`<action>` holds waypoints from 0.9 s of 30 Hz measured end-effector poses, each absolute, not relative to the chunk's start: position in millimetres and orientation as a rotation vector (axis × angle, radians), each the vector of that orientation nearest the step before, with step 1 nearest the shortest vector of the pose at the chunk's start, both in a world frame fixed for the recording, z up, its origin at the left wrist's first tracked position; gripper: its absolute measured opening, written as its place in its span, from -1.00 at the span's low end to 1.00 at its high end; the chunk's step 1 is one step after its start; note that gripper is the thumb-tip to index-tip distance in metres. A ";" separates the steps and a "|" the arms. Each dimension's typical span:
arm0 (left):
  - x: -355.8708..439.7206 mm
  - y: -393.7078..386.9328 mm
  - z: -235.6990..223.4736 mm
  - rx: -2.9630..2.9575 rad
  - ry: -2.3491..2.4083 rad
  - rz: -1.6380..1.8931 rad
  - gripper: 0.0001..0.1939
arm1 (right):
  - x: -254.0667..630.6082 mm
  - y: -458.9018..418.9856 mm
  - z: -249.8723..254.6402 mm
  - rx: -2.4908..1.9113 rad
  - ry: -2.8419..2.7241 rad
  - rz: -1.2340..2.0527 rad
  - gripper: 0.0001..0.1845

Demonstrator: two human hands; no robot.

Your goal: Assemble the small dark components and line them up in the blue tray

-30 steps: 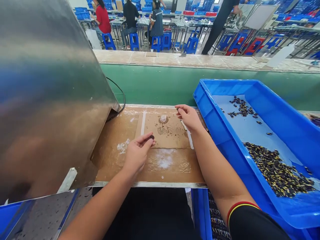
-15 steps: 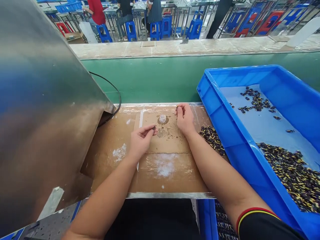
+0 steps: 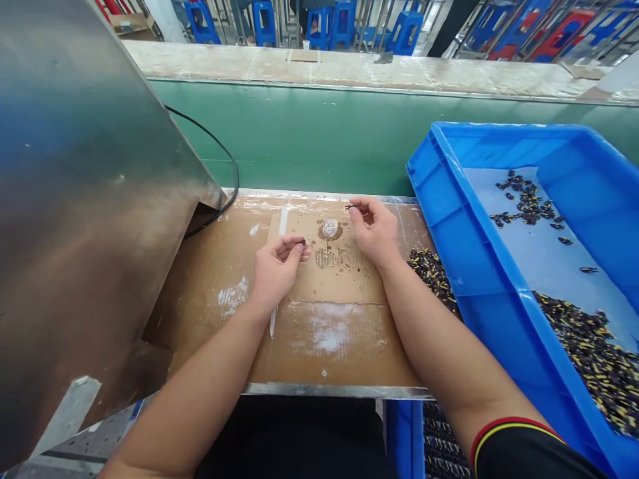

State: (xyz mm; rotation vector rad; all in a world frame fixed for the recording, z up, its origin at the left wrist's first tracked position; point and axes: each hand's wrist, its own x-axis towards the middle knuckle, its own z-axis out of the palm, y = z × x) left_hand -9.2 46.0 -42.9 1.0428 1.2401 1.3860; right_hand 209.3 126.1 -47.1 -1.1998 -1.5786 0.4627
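Note:
My left hand (image 3: 276, 267) rests on a cardboard sheet (image 3: 319, 313), fingers pinched on a small dark part at its fingertips. My right hand (image 3: 373, 229) hovers just right of a small clear round fixture (image 3: 330, 227) and pinches another small dark part between thumb and forefinger. The fixture sits between the two hands on a smaller taped cardboard patch. A heap of small dark parts with yellow marks (image 3: 429, 269) lies on the sheet beside my right forearm.
A large blue tray (image 3: 449, 219) at the right holds several dark parts (image 3: 589, 346). A slanted steel housing (image 3: 84, 186) fills the left, with a black cable (image 3: 222, 166) behind it. A green belt (image 3: 319, 136) runs across the back. Blue stools stand beyond.
The view has tilted down and the hands appear lower. My left fingers have curled into a tighter pinch near the fixture. My right hand has stayed by the fixture, pinching its part.

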 end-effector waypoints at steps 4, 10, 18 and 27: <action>-10.6 49.0 -44.7 1.040 1.255 1.417 -0.61 | 208.7 126.2 -48.8 -1.159 -1.580 0.485 -0.82; -8.5 50.9 -47.4 1.051 1.297 1.413 -0.68 | 202.0 123.3 -46.6 -1.134 -1.644 0.422 -0.82; -4.7 52.1 -44.9 1.097 1.306 1.377 -0.77 | 195.1 121.4 -43.8 -1.152 -1.770 0.322 -0.84; -4.8 52.4 -45.4 1.128 1.316 1.343 -0.77 | 194.2 122.3 -46.7 -1.091 -1.874 0.325 -0.82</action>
